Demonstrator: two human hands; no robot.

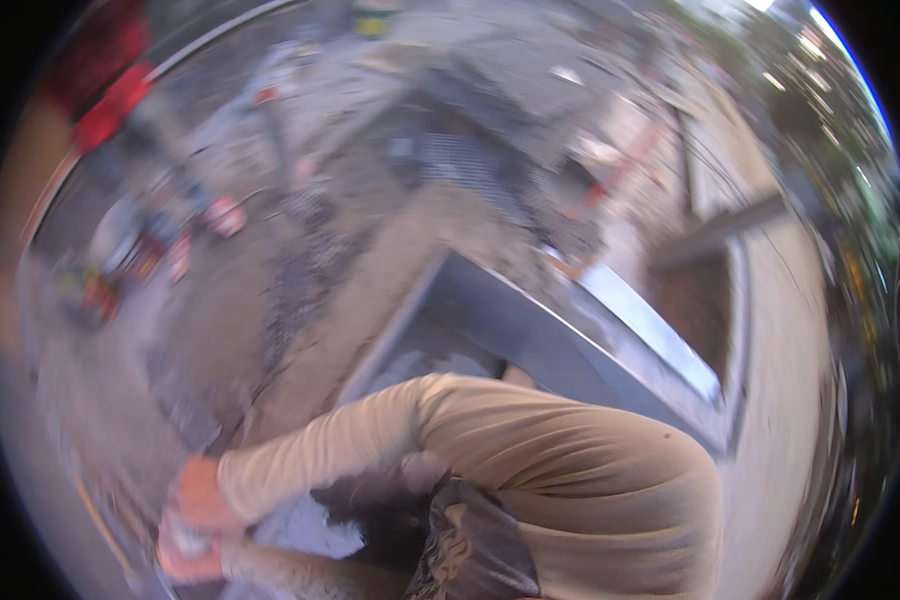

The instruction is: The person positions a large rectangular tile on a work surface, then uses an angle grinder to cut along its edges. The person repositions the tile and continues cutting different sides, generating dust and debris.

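Note:
My right arm, in a beige sleeve, reaches across me to the lower left, where my right hand is closed just above my left hand. Both are blurred, closed around or against a small whitish item that I cannot identify. Beneath my arms lie a pale grey surface and a dark area. Beyond my right arm sits an angular grey metal trough, partly hidden by the sleeve.
A metal mesh grate lies in a dusty pit area ahead. Blurred red and white items stand at left. A long silver strip lies beside the trough, and a pale concrete ledge runs along the right, with greenery beyond.

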